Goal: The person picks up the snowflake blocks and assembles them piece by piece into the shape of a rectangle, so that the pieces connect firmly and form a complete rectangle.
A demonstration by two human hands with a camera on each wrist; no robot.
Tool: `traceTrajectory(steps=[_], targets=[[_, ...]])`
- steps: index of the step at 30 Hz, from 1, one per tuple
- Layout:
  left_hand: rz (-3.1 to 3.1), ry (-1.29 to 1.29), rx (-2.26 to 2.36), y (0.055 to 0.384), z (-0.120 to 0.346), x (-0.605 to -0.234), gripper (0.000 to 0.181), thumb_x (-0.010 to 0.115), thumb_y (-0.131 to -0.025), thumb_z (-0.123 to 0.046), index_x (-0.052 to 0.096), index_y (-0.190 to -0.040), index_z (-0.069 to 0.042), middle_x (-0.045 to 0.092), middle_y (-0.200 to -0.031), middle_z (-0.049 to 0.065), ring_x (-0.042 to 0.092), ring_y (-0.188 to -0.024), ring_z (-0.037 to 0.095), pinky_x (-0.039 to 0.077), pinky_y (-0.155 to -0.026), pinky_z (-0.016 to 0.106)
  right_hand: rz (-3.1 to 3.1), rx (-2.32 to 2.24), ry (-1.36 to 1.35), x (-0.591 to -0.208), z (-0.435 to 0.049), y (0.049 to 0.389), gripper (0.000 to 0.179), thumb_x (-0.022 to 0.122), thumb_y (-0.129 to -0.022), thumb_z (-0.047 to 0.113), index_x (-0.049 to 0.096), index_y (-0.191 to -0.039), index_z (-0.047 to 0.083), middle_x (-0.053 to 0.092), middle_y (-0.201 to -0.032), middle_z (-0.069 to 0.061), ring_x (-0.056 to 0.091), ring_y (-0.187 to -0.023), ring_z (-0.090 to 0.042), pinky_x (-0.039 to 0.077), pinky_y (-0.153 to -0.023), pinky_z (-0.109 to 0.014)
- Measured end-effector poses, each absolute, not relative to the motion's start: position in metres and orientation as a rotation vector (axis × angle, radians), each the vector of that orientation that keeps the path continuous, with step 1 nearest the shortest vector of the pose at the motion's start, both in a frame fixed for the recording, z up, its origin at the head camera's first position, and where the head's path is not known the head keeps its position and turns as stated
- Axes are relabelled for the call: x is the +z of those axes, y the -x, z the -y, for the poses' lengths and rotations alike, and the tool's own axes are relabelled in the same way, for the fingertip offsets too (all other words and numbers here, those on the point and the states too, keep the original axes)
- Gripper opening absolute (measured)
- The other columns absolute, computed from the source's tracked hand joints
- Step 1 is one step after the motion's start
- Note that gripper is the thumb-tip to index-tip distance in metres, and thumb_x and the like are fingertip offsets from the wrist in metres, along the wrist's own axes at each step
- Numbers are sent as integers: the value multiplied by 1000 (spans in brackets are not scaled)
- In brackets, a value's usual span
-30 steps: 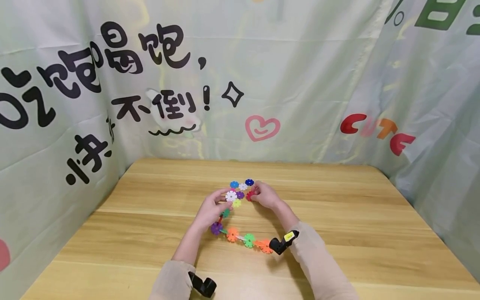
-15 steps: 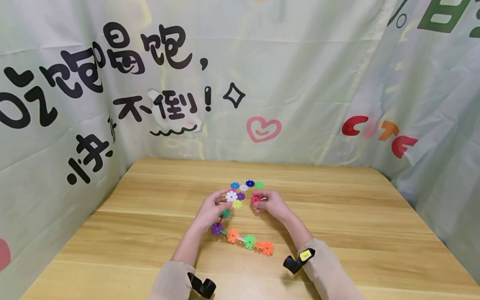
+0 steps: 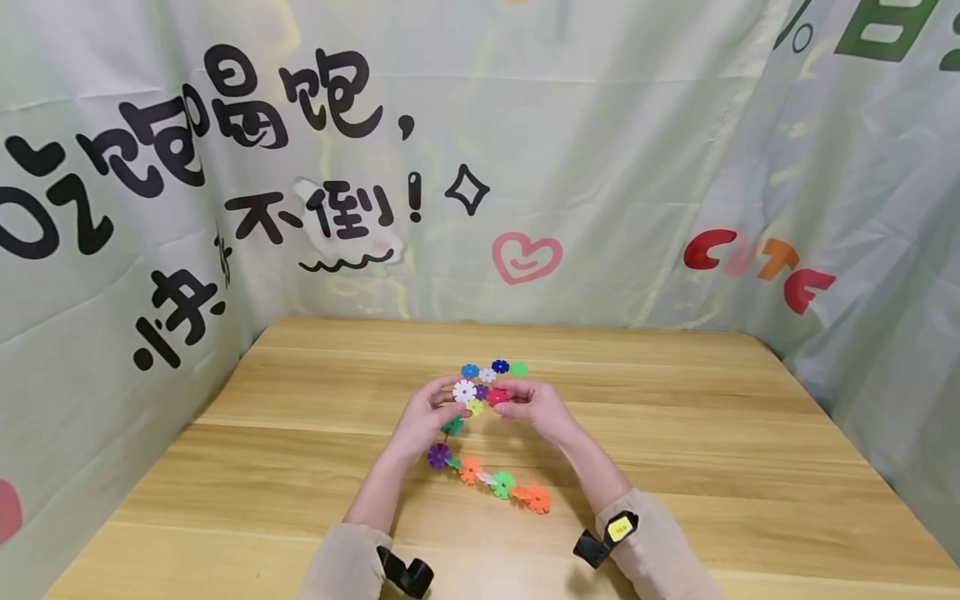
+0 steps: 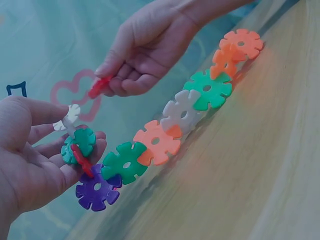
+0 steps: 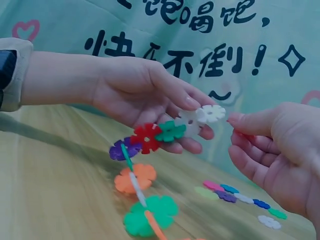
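Observation:
My left hand [image 3: 423, 421] pinches a white flower-shaped interlocking disc [image 3: 465, 392] at the upper end of a chain. The chain hangs past my fingers through green, red and purple discs [image 4: 98, 187], then runs toward me over the table to an orange disc [image 3: 538, 499]. Opposite it, my right hand [image 3: 542, 407] pinches a red disc [image 3: 497, 396] between thumb and fingers. In the right wrist view that red disc is mostly covered by the fingertips, a small gap from the white disc [image 5: 212, 113].
Loose discs lie on the wooden table [image 3: 675, 433] beyond my hands, among them a dark blue one [image 3: 500, 366], a light green one [image 3: 518, 368] and a purple one [image 5: 225, 196]. A printed cloth [image 3: 600, 167] hangs behind the table.
My right hand, with the red disc, drew back from the loose discs, uncovering the light green one, then moved left toward the white disc. The chain's near end shifted slightly right.

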State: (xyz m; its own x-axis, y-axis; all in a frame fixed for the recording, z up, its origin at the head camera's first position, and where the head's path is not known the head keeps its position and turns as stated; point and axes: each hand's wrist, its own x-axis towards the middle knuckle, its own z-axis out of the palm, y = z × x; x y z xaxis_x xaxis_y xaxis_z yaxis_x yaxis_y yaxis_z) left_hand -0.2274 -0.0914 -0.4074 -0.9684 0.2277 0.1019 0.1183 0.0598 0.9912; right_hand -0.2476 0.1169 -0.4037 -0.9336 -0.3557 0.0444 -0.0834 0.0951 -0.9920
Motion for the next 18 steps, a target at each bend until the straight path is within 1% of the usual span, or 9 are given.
traceTrajectory(steps=[3, 6, 9, 13, 16, 18], targets=[[-2215, -372, 2079, 226, 90, -406, 47, 56, -88, 2, 42, -132, 4, 57, -110, 30, 63, -92, 35, 52, -77, 34, -2109, -1989, 452, -403, -114, 245, 42, 65, -83, -2, 52, -122, -11, 64, -91, -9, 61, -84, -22, 53, -77, -32], [-2206, -372, 2078, 225, 89, -406, 46, 55, -88, 2, 42, -132, 4, 57, -111, 30, 63, -92, 32, 52, -78, 34, -2070, -2039, 461, -405, -112, 245, 41, 64, -83, -3, 52, -122, -12, 65, -93, -11, 61, -87, -28, 53, -78, -34], [-2202, -374, 2084, 224, 89, -406, 46, 55, -88, 1, 43, -132, 2, 57, -112, 29, 63, -91, 29, 51, -78, 33, -2059, -2058, 460, -408, -111, 245, 39, 65, -83, -2, 54, -120, -12, 66, -94, -11, 62, -85, -28, 53, -77, -35], [-2193, -379, 2098, 223, 88, -406, 44, 56, -88, 1, 44, -131, 2, 59, -111, 26, 63, -92, 30, 51, -79, 34, -2056, -2067, 444, -410, -108, 245, 37, 65, -83, -1, 57, -118, -11, 66, -93, -10, 62, -81, -23, 53, -74, -30], [-2187, -390, 2100, 224, 86, -406, 44, 56, -88, 1, 44, -131, 2, 60, -110, 24, 63, -93, 32, 51, -81, 35, -2021, -2102, 420, -410, -106, 245, 37, 64, -84, -1, 56, -118, -11, 65, -95, -9, 61, -87, -29, 53, -75, -29], [-2178, -399, 2107, 224, 86, -405, 44, 56, -88, 2, 44, -131, 3, 60, -111, 24, 62, -96, 36, 51, -82, 35, -1987, -2133, 402, -410, -105, 245, 37, 64, -84, -2, 55, -119, -11, 64, -97, -10, 59, -92, -34, 53, -76, -29]])
